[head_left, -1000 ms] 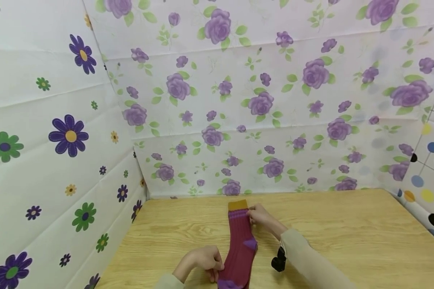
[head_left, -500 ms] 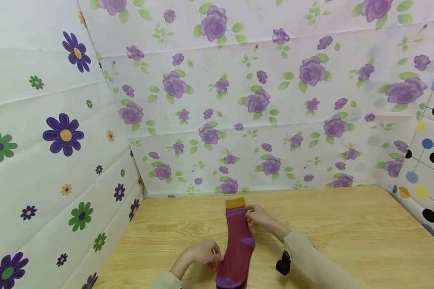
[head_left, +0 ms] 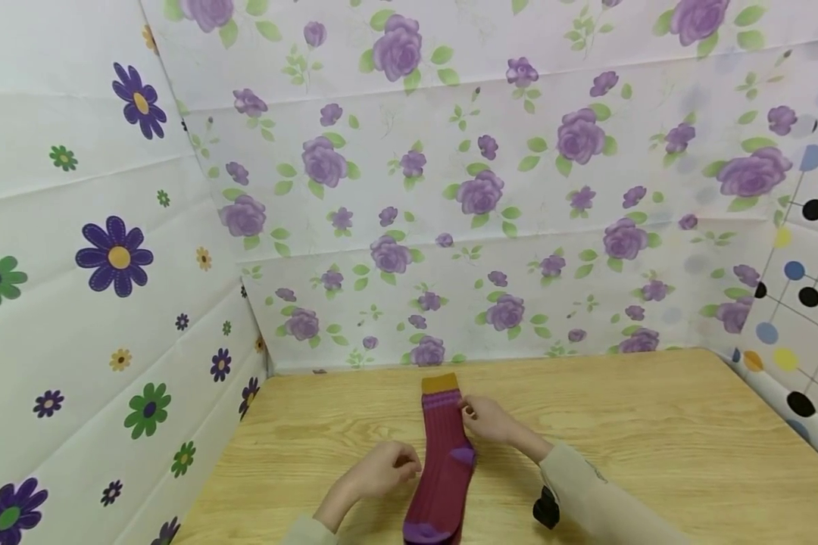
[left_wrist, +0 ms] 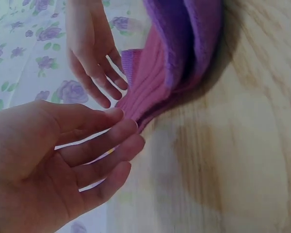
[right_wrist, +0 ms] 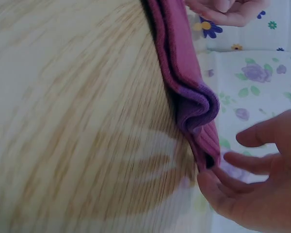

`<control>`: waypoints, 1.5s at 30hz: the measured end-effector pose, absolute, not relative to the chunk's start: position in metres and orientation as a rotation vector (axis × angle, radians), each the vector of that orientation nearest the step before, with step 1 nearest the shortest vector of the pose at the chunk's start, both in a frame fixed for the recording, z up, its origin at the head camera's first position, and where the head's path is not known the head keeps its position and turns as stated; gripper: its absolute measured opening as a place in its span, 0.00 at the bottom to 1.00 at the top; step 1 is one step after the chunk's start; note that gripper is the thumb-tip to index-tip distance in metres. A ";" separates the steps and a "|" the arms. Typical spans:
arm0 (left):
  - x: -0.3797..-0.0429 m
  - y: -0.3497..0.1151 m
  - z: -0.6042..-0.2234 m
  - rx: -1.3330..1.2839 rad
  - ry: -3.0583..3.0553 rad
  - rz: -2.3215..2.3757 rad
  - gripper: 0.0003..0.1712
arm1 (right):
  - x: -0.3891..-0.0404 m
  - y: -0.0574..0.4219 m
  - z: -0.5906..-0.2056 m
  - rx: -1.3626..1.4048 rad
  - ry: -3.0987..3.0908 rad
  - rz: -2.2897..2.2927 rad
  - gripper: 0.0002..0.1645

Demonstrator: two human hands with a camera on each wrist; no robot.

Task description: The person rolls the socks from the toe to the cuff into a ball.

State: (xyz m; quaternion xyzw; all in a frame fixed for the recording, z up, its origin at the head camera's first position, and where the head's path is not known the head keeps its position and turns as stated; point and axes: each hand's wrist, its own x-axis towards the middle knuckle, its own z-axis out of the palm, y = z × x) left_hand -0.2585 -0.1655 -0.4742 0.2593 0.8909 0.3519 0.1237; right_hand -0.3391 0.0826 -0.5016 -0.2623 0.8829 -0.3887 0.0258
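A pair of maroon socks [head_left: 443, 462], one laid on the other, lies flat on the wooden table with the mustard cuff away from me. Heels and toes are purple; both layers show at the heel [right_wrist: 198, 104] in the right wrist view. My left hand [head_left: 378, 469] hovers beside the left edge at the foot part, fingers loosely bent with nothing between them. On the other side, my right hand [head_left: 491, 420] is at the upper leg just below the cuff, thumb and fingers spread apart and fingertips right at the sock edge.
The wooden table [head_left: 586, 424] extends to both sides of the socks. A white sheet with purple roses [head_left: 480, 193] hangs behind it. Flowered cloth [head_left: 116, 257] covers the left side, and dotted cloth [head_left: 811, 295] the right. A black device [head_left: 547, 507] sits at the right wrist.
My left hand has moved slightly forward along the sock edge, its fingers loosening and lifting off. The right hand's fingers have relaxed at the cuff. The socks stay flat; the head view shifts slightly.
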 end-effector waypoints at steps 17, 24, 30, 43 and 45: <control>-0.262 -0.164 -0.480 0.865 2.820 0.890 0.08 | -0.313 0.086 -0.498 -1.106 2.925 -0.579 0.15; -0.260 -0.165 -0.480 0.878 2.818 0.822 0.07 | -0.304 0.087 -0.493 -1.225 3.025 -0.371 0.09; -0.259 -0.164 -0.480 0.906 2.836 0.771 0.07 | -0.297 0.086 -0.489 -1.333 3.043 -0.254 0.04; -0.254 -0.165 -0.480 1.026 2.930 0.519 0.07 | -0.277 0.082 -0.483 -1.448 3.100 -0.056 0.03; -0.254 -0.165 -0.479 1.036 2.934 0.502 0.07 | -0.274 0.081 -0.482 -1.482 3.092 -0.078 0.02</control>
